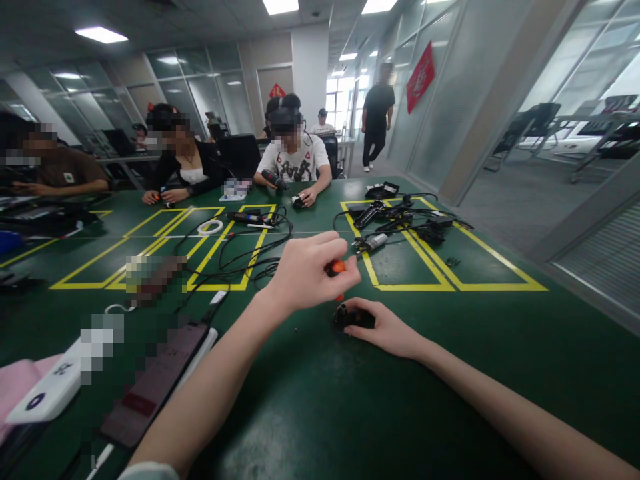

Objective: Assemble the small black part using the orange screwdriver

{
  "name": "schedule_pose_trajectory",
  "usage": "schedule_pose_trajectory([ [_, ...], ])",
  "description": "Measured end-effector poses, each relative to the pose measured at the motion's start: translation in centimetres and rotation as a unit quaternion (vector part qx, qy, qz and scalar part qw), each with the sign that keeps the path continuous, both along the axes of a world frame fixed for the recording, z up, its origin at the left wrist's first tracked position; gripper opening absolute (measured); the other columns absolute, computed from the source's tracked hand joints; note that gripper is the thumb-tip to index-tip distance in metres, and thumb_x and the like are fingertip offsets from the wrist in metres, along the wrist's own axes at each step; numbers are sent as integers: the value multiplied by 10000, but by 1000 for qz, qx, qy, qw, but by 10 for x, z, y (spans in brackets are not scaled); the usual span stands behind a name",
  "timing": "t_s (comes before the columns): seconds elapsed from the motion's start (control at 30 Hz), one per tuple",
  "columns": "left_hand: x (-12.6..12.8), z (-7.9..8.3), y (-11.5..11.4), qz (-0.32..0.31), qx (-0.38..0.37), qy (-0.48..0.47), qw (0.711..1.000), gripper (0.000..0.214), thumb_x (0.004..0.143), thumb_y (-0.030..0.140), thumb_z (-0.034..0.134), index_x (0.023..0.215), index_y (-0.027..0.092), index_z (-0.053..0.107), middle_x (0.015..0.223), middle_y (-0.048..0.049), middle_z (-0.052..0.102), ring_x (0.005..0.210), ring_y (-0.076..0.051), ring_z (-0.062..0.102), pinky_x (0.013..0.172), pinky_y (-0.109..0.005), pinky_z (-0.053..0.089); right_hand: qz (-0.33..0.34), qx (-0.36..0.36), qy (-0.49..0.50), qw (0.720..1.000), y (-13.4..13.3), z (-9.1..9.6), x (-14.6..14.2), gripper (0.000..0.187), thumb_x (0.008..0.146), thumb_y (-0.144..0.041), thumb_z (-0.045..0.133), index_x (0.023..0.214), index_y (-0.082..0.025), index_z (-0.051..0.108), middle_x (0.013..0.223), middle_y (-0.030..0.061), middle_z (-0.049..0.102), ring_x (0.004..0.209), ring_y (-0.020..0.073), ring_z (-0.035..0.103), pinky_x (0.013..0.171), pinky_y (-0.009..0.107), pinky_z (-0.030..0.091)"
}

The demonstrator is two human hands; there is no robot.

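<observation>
Left hand [313, 273] is curled round an orange tool [339, 267], mostly hidden, axis roughly 12-to-6; right hand [393, 330] pinches a small black part [367, 321] down on the green table [300, 420], the part's body running about 9-to-3 with its right end covered. Key relation: the part's metal stub [343, 309] stands up at 6 o'clock from the tool and between 9 and 10 from the right hand, the nearer one; can't tell if tool and stub touch.
</observation>
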State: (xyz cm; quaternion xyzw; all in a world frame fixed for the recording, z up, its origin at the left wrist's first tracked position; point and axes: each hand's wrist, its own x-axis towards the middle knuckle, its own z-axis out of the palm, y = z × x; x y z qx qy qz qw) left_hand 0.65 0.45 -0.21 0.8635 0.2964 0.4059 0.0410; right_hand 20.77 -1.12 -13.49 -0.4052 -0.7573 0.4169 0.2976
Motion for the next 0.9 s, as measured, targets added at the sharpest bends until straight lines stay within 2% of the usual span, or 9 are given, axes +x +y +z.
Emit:
schedule_pose_trajectory([
  [0.1, 5, -3, -1, -35, -120, -61, 990, 238, 795, 218, 522, 604, 194, 382, 704, -11, 650, 587, -94, 465, 586, -247, 339, 1, -1, 1, 1000, 0, 1, 0, 295, 836, -326, 713, 1111, -219, 711, 1098, 57, 766, 981, 241, 680, 895, 389, 547],
  [0.2, 6, -1, -1, -91, -307, -96, 942, 57, 797, 210, 510, 745, 191, 497, 764, -20, 738, 601, -106, 550, 584, -221, 418, -1, -2, -2, 1000, 0, 2, 0, 298, 833, -330, 713, 1107, -215, 715, 1104, 59, 765, 978, 240, 679, 900, 392, 548],
  [0.3, 1, 6, 1, -99, -411, -80, 903, 234, 860, 229, 500, 1040, 174, 639, 716, -6, 748, 577, -117, 583, 577, -213, 462, -1, 4, -4, 1000, 0, 2, -1, 298, 837, -330, 711, 1115, -224, 715, 1118, 56, 766, 996, 245, 679, 899, 393, 550],
  [0.4, -7, 12, 4, -112, -450, -27, 886, 359, 958, 432, 534, 921, 139, 738, 601, -17, 688, 545, -109, 554, 577, -216, 444, 5, 10, -6, 1000, 0, 3, -1, 292, 845, -324, 708, 1120, -226, 713, 1120, 56, 766, 1003, 246, 680, 902, 395, 549],
  [0.47, -10, 14, 6, -119, -455, -21, 882, 444, 931, 518, 593, 744, 139, 729, 531, -4, 615, 541, -101, 527, 589, -216, 431, 8, 11, -5, 1000, 0, 3, -2, 292, 845, -323, 708, 1119, -221, 710, 1116, 57, 765, 996, 242, 681, 906, 395, 545],
  [0.53, -10, 13, 6, -118, -467, -27, 876, 524, 908, 586, 595, 658, 137, 700, 525, -2, 566, 527, -92, 482, 531, -210, 372, 7, 11, -4, 1000, 0, 3, -2, 295, 845, -320, 709, 1120, -214, 706, 1113, 59, 768, 997, 241, 683, 910, 396, 542],
  [0.63, -8, 12, 6, -153, -506, -47, 848, 602, 931, 641, 467, 706, 136, 705, 615, -32, 597, 519, -93, 449, 453, -212, 287, 6, 10, -4, 1000, 0, 3, -2, 297, 852, -315, 710, 1129, -208, 704, 1120, 64, 770, 1009, 243, 687, 927, 403, 538],
  [0.7, -9, 12, 6, -174, -525, -50, 831, 583, 946, 611, 418, 768, 137, 707, 684, -50, 634, 512, -94, 448, 440, -213, 291, 9, 10, -2, 1000, 1, 2, -1, 300, 854, -318, 713, 1133, -207, 704, 1125, 62, 770, 1013, 241, 690, 932, 400, 542],
  [0.9, -9, 17, 6, -135, -514, -43, 846, 496, 916, 591, 570, 775, 127, 675, 813, -77, 727, 501, -79, 555, 473, -206, 377, 9, 14, -3, 1000, 2, 1, -1, 295, 850, -305, 715, 1129, -208, 709, 1124, 56, 769, 1002, 237, 687, 913, 388, 551],
])
